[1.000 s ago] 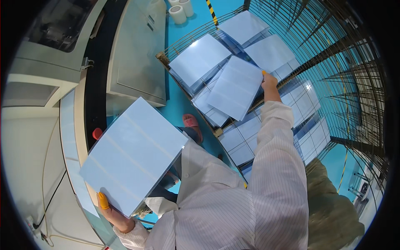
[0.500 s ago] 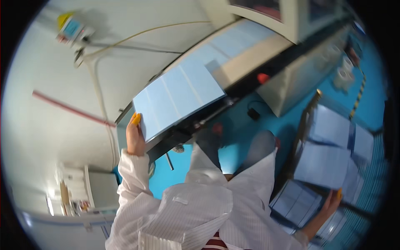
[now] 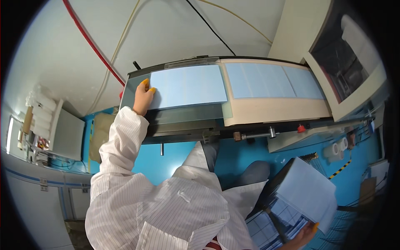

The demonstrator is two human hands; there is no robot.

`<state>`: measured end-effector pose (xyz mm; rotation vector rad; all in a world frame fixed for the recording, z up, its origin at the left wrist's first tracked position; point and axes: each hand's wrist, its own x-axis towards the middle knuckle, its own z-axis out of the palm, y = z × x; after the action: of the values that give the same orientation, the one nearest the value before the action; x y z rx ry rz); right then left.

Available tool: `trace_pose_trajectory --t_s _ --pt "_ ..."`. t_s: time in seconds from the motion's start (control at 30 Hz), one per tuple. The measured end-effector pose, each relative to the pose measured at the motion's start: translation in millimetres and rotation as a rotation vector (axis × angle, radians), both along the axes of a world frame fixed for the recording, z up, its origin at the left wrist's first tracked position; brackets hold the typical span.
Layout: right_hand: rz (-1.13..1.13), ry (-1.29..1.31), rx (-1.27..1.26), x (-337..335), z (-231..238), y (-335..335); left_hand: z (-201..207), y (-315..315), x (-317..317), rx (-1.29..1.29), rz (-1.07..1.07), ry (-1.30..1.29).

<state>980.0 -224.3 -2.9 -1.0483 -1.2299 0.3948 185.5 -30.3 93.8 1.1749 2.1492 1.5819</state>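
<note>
My left hand, with yellow covers on its fingertips, pinches the left edge of a flat light-blue sheet. That sheet rests over the glass plate at the left end of a belt machine. Low on the right, my right hand, also with yellow fingertip covers, grips the near edge of another light-blue sheet. This second sheet slants above a dark rack holding more gridded panels. Part of the right hand's grip is hidden behind the sheet's edge.
Two light-blue sheets lie end to end on the beige belt, leading to a white machine housing. A red knob and a metal rod are along the front edge. White rolls stand on the blue floor.
My view has turned and levelled toward the machine. The right hand's sheet now appears raised and tilted from the stack. My left hand still holds its sheet's left edge.
</note>
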Motion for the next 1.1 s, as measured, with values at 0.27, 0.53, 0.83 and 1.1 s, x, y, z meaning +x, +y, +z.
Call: trace_pose_trajectory --t_s 0.27,0.53,0.83,1.1 --pt "0.386 1.112 -0.127 -107 29 53 23 -32 22 -0.455 -0.309 0.835" --pt "0.458 1.234 -0.097 -167 67 88 15 -6 52 -0.395 -0.278 0.938" --pt "0.644 1.292 -0.132 -202 64 93 15 10 60 -0.128 -0.357 0.972" --pt "0.589 1.513 -0.143 -265 61 116 17 23 47 -0.132 -0.523 0.784"
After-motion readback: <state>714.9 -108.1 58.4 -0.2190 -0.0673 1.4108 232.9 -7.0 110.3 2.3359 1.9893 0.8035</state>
